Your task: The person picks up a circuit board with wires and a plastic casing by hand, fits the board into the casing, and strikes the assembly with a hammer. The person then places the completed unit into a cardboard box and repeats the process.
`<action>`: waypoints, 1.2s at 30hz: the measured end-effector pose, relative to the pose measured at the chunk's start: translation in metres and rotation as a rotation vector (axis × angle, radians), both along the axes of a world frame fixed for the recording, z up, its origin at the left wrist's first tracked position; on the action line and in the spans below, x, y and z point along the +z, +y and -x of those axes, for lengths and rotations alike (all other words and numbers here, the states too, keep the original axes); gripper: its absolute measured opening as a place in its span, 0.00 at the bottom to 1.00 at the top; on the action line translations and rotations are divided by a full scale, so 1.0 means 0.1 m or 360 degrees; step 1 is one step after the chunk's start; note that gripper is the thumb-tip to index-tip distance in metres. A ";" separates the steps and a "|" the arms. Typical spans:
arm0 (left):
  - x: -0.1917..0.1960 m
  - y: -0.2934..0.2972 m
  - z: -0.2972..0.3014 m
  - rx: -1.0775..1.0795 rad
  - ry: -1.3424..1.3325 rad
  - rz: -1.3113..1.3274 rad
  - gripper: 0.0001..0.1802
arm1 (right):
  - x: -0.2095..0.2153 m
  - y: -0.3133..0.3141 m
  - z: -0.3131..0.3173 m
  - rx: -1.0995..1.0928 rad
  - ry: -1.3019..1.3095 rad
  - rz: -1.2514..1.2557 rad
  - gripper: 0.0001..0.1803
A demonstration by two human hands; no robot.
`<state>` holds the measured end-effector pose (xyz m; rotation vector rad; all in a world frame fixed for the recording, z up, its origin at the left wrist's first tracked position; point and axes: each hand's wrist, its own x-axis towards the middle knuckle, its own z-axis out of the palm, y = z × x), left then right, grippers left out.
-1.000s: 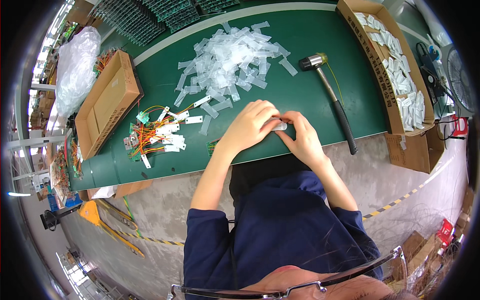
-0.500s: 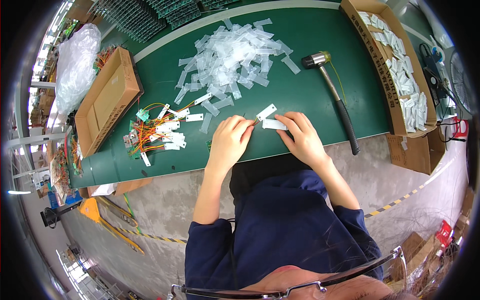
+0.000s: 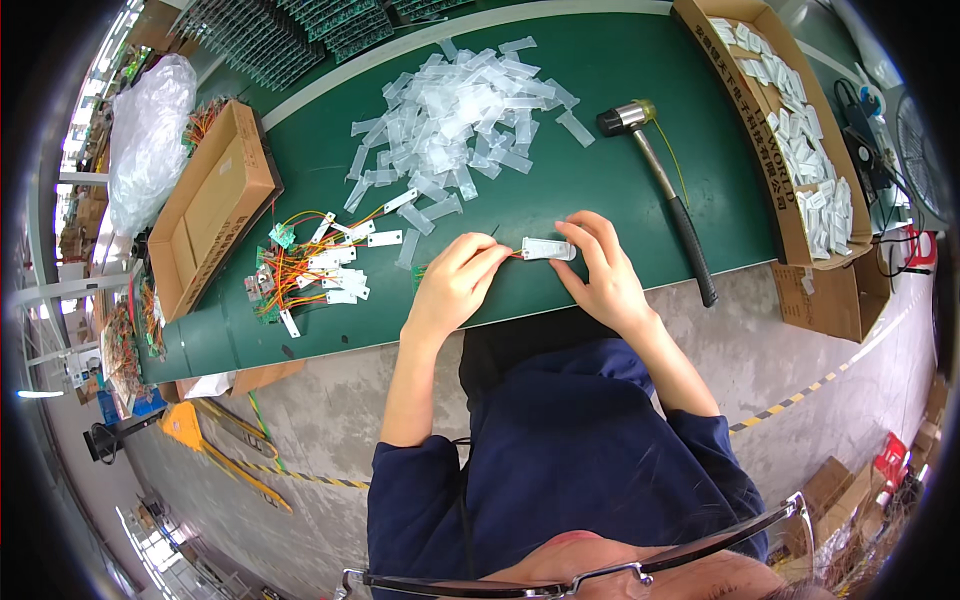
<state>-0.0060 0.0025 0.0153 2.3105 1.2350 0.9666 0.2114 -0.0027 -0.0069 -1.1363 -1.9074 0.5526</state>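
Note:
My left hand (image 3: 450,282) pinches thin red and dark wires (image 3: 516,254) leading to a white strip-shaped part. My right hand (image 3: 607,278) grips the far end of a small whitish rectangular casing (image 3: 546,249) between thumb and fingers. The wired strip now lies over or inside this casing; which one I cannot tell. Left of my hands, a cluster of wired white strips (image 3: 335,262) with red and yellow leads and small green circuit boards rests on the table. Beyond them is a heap of translucent plastic pieces (image 3: 460,110).
A black-handled mallet (image 3: 680,215) lies right on the green table (image 3: 600,190). A long cardboard box (image 3: 735,110) of white pieces (image 3: 800,130) stands at the right edge. An open cardboard box (image 3: 215,205) tilts at left, near a plastic bag (image 3: 152,125). Green board stacks (image 3: 255,40) stand far left.
The wired white strip has come down from above the casing and now lines up with it. My hands have stayed close together, with the right fingers still at the casing's end.

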 end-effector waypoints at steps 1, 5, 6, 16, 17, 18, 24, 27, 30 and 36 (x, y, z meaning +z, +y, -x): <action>-0.01 0.00 0.00 -0.0001 0.0000 0.0001 0.09 | 0.01 0.00 0.00 -0.0013 -0.0016 -0.0041 0.25; -0.02 0.03 0.00 -0.0031 0.0010 -0.0024 0.09 | -0.04 0.02 -0.05 0.0122 -0.0233 -0.0189 0.19; -0.02 0.03 -0.01 -0.0023 0.0011 -0.0017 0.09 | -0.04 0.02 -0.05 0.0124 -0.0234 -0.0188 0.19; -0.11 0.13 -0.03 -0.0058 0.0041 -0.0182 0.11 | -0.07 0.02 -0.04 0.0123 -0.0286 -0.0338 0.15; -0.12 0.13 -0.02 -0.0063 0.0071 -0.0156 0.11 | -0.08 0.02 -0.04 0.0125 -0.0292 -0.0346 0.16; -0.12 0.13 -0.02 -0.0065 0.0102 -0.0129 0.11 | -0.07 0.02 -0.04 0.0126 -0.0292 -0.0345 0.16; -0.10 0.02 -0.06 0.0010 0.0440 -0.0556 0.12 | 0.01 0.03 -0.05 0.0159 -0.0483 -0.0445 0.17; -0.13 -0.07 -0.09 0.0089 0.0599 -0.0641 0.13 | 0.03 0.07 -0.07 0.0253 -0.0481 -0.0427 0.18; -0.10 -0.06 -0.12 0.0139 0.0696 -0.0673 0.13 | 0.05 0.10 -0.09 0.0320 -0.0481 -0.0332 0.20; -0.11 -0.03 -0.12 0.0055 0.0871 -0.0759 0.11 | 0.03 0.10 -0.09 0.0384 -0.0495 -0.0278 0.22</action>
